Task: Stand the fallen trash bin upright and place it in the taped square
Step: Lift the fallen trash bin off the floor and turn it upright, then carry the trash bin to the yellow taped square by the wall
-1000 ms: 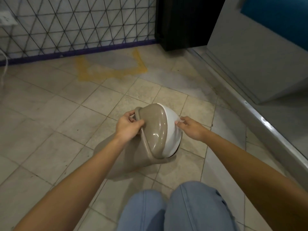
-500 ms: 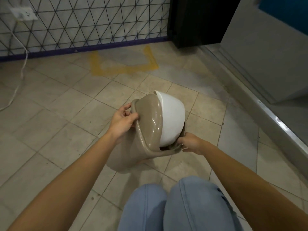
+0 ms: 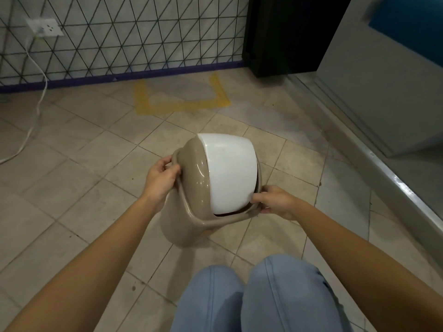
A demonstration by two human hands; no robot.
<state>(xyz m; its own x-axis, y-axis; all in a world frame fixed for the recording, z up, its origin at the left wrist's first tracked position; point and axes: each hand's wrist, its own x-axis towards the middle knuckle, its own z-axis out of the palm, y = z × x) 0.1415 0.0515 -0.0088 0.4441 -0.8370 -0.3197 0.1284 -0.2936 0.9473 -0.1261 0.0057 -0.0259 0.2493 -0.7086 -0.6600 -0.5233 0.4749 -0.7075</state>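
The beige trash bin (image 3: 184, 212) is near the middle of the tiled floor (image 3: 72, 178), just ahead of the person's knees (image 3: 239, 295), raised almost upright with its domed top and white swing lid (image 3: 230, 171) tipped toward the camera. The left hand (image 3: 160, 180) curls its fingers over the left rim of the lid frame, closed on it; the right hand (image 3: 275, 201) pinches the near-right rim with fingers bent tight. Holding opposite sides likely lets both hands turn the body up without pressing on the loose flap. Half a second ago the bin leaned further over and the lid faced right; now it faces up, and the right hand sits slightly higher on the rim. The yellow taped square (image 3: 182, 99) lies well apart, farther off by the wire-grid wall (image 3: 131, 37).
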